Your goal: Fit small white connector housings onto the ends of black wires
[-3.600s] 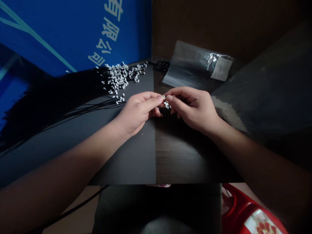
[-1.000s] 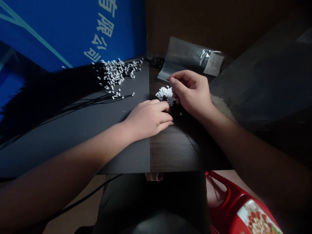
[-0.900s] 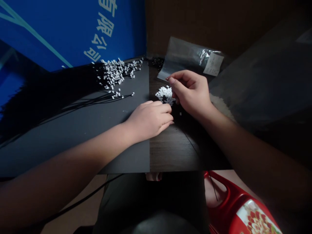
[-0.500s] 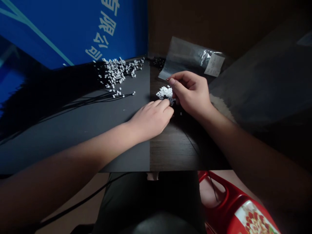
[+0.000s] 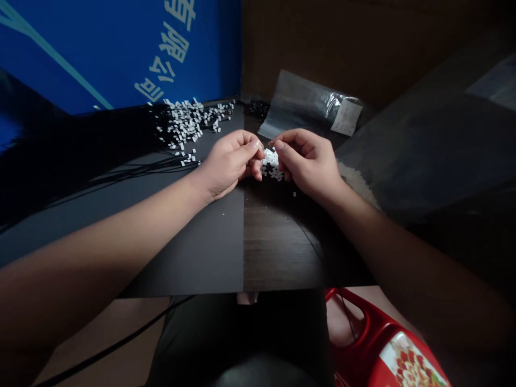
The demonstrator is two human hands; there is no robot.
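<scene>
L hand (image 5: pixel 228 164) & R hand (image 5: pixel 309 164) are close together, tips almost touching. They are over the middle of the surface (image 5: pixel 282 252), nearer its far edge. L grip: thumb & first finger pinched shut. R grip: same pinch, other fingers curled in. What's inside each pinch is too small to tell.

Both pinches sit right over the small pile (image 5: pixel 272 164) of white bits. This pile lies on the bare wood btw the 2 hands, just by the finger ends.

A dark mat (image 5: pixel 181 242) covers the L half of the surface. Its edge runs straight from the far edge to the near edge and passes under the L hand's fingers. The big pile (image 5: pixel 187 121) of white bits is on the mat by the far edge, L of the hands and well apart from the small pile. Thin black wires (image 5: pixel 133 172) run from it toward the L edge.

A clear bag (image 5: pixel 300 102) w/ a white label (image 5: pixel 344 116) lies at the far edge, just behind the R hand. A blue board (image 5: pixel 100 48) w/ white writing stands along the far L side. A red thing (image 5: pixel 374 333) w/ a flower pic pokes out below the near edge, R side.
</scene>
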